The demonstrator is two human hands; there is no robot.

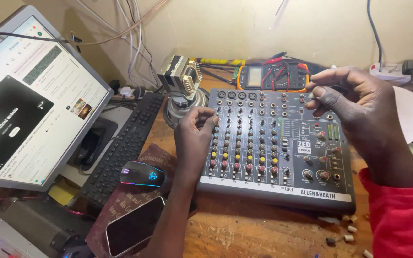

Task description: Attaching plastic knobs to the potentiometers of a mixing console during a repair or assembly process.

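A dark grey audio mixer [292, 186] with rows of coloured knobs lies flat on the wooden bench in front of me. My left hand [194, 138] rests on its left edge, fingers curled onto the knobs of the first channel near the top. My right hand [354, 102], in a red sleeve, hovers over the upper right corner, thumb and forefinger pinched on a small knob or socket there. Whether the fingers actually grip it is hard to tell.
A tilted monitor [29, 100] stands at left, with a black keyboard [120, 148], a lit mouse [142, 174] and a phone [132, 224] on a brown book. An orange multimeter [271, 76] lies behind the mixer. A white disc [412, 112] is at right. Small loose parts [347, 236] lie on the wooden bench.
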